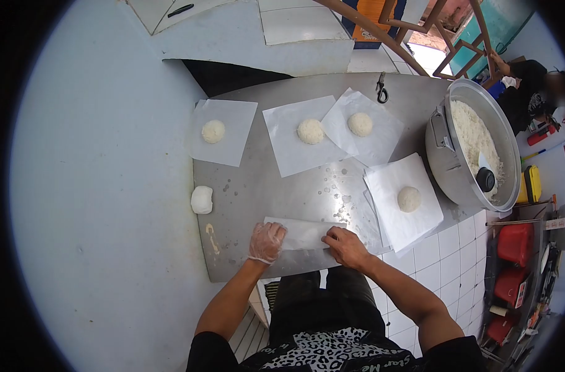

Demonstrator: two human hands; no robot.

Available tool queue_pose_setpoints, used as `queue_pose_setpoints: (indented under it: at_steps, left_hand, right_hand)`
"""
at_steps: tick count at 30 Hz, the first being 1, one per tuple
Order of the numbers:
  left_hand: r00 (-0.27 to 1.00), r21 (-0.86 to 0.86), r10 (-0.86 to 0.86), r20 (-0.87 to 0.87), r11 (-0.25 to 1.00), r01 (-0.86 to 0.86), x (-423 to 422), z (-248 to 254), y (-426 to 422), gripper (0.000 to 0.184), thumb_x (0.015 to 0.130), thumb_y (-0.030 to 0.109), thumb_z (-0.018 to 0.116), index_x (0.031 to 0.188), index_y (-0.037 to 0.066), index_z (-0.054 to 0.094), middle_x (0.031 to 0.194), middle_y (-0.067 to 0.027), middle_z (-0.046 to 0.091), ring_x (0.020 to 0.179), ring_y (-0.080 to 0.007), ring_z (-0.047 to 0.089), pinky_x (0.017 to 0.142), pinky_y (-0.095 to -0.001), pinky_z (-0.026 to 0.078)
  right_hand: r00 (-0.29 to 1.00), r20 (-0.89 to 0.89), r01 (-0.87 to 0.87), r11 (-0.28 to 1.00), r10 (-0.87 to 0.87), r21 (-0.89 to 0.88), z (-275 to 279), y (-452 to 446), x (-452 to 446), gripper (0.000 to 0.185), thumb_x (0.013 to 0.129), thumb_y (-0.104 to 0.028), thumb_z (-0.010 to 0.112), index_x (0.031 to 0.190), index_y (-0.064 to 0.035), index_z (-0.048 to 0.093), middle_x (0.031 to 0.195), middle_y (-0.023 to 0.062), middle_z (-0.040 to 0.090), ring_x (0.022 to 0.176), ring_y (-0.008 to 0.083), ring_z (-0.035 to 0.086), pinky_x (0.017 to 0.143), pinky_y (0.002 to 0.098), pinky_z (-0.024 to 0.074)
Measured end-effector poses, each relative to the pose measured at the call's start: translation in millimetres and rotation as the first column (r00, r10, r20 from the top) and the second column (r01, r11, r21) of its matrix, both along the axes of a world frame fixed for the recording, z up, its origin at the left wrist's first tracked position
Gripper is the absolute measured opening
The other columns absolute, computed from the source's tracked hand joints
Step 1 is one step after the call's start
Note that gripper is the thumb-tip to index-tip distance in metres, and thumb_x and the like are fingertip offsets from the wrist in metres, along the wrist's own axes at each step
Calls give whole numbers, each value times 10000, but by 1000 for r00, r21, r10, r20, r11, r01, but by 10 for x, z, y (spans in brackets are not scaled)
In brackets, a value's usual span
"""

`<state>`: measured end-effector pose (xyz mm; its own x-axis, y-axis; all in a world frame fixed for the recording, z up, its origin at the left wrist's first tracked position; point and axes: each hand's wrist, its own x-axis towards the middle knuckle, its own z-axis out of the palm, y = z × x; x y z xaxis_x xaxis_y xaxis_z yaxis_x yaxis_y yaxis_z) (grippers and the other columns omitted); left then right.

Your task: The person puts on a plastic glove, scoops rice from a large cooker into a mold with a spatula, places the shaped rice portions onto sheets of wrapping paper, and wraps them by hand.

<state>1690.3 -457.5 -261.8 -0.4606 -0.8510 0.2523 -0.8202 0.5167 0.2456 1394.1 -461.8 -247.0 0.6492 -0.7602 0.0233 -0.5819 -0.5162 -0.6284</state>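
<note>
A folded white paper packet [304, 234] lies near the front edge of the metal table. My left hand [268, 242], in a clear plastic glove, has its fingers curled on the packet's left end. My bare right hand [345, 247] grips the right end with bent fingers. What is inside the packet is hidden. To the left sits a finished-looking white wrapped bundle [202, 200]. Beyond it, a rice mound [213, 131] rests on a paper sheet. Two more mounds [310, 131] lie on overlapping sheets, and another [409, 199] sits on a paper stack [422, 226] at the right.
A large metal pot [442, 133] of rice, with a black-handled tool [485, 180] in it, stands at the right. Black scissors [381, 90] lie at the table's far edge [332, 75]. A wall [109, 173] borders the left. Another person [530, 87] is at upper right.
</note>
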Motion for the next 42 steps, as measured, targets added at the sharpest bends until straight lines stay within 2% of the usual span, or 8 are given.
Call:
queue_pose_setpoints:
  at_steps: [10, 16, 19, 22, 26, 31, 34, 42]
  left_hand:
    - [956, 80, -289, -45, 953, 291, 83, -423, 274, 212, 775, 135, 685, 977, 73, 697, 1044, -103, 691, 937, -295, 669, 846, -417, 553]
    - [992, 148, -105, -67, 982, 114, 54, -383, 487, 244, 901, 134, 645, 1134, 65, 665, 1164, -115, 685, 1043, -335, 657, 908, -452, 539]
    - [984, 148, -150, -101, 975, 163, 98, -590, 350, 245, 942, 155, 631, 1165, 57, 653, 1149, -139, 687, 1043, -369, 650, 906, -451, 536]
    - [993, 535, 116, -16, 840, -89, 13, -488, 226, 246, 914, 145, 652, 1140, 47, 657, 1112, -161, 682, 1008, -390, 635, 893, -450, 530]
    - [921, 357, 306, -239, 910, -210, -177, -300, 173, 151, 883, 124, 668, 1005, 35, 667, 953, -178, 665, 870, -406, 633, 794, -481, 536]
    - [960, 228, 269, -79, 942, -245, -261, -107, 163, 113, 852, 118, 691, 926, 36, 669, 930, -176, 658, 912, -403, 639, 795, -497, 533]
    - [909, 422, 416, 12, 822, -382, -372, -332, 330, 119, 841, 112, 687, 933, 38, 669, 1007, -174, 655, 1032, -391, 611, 904, -494, 500]
    - [665, 326, 747, -15, 632, -703, -1275, 15, 443, 431, 888, 300, 692, 1152, -41, 671, 1084, -234, 686, 995, -396, 657, 861, -448, 546]
  right_hand:
    - [981, -173, -117, 980, 88, -162, -209, -8, 24, 270, 810, -87, 642, 1078, -57, 651, 1141, 109, 589, 1119, 276, 562, 959, 392, 451]
    - [986, -143, -108, 978, 83, -181, -300, 115, -82, 253, 849, -84, 645, 1097, -28, 646, 1227, 131, 598, 1153, 302, 568, 998, 395, 476]
    - [978, -186, -91, 996, 90, 2, -332, 31, -43, 283, 854, -82, 669, 1129, -18, 672, 1153, 136, 655, 1067, 301, 627, 930, 403, 529]
    - [994, -94, 70, 994, -62, 88, -271, -63, 36, 279, 870, -84, 678, 1137, -4, 664, 1054, 159, 686, 1017, 317, 669, 879, 429, 549]
    - [963, -78, 267, 877, -257, 400, -146, -208, 141, 264, 850, -112, 703, 1082, -5, 636, 1034, 196, 677, 1002, 360, 666, 831, 465, 542]
    - [974, -69, 191, 946, -215, -261, 28, -184, 158, 258, 836, -144, 739, 1039, -27, 632, 1027, 127, 638, 1007, 317, 610, 890, 454, 470]
    - [994, 41, 103, 986, -98, -131, -378, -156, 80, 216, 828, -134, 722, 1022, -73, 648, 1019, 82, 608, 1013, 277, 570, 930, 454, 410]
    - [996, -7, -84, 919, 88, -386, -449, 11, -95, 286, 782, -90, 642, 1065, -56, 667, 1189, 101, 604, 1141, 284, 551, 985, 479, 432]
